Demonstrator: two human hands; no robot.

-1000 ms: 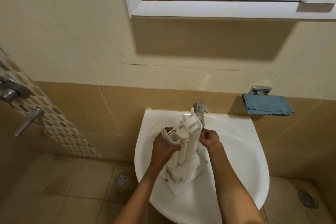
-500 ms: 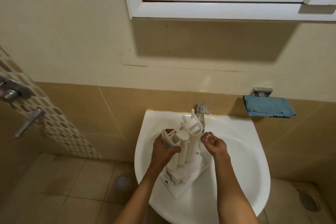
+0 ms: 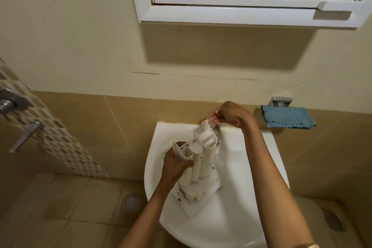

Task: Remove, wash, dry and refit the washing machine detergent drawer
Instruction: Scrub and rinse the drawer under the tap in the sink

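Note:
The white detergent drawer (image 3: 201,159) stands on end in the white sink (image 3: 231,227), front panel down and compartments facing me. My left hand (image 3: 175,169) grips its left side wall. Above the back rim, behind the drawer's top, my right hand (image 3: 235,116) is raised, and its fingers pinch a small pink and white thing (image 3: 212,119) that is too blurred to name. The tap (image 3: 217,127) is mostly hidden behind the drawer and that hand.
A blue cloth (image 3: 287,117) hangs on a chrome holder on the wall right of the sink. A white-framed mirror (image 3: 221,14) hangs above. Shower fittings (image 3: 26,135) are on the left wall, and a floor drain (image 3: 131,201) lies below left.
My right hand rose from beside the drawer in the basin to above the tap and now pinches a small pink thing. My left hand and the drawer stayed put.

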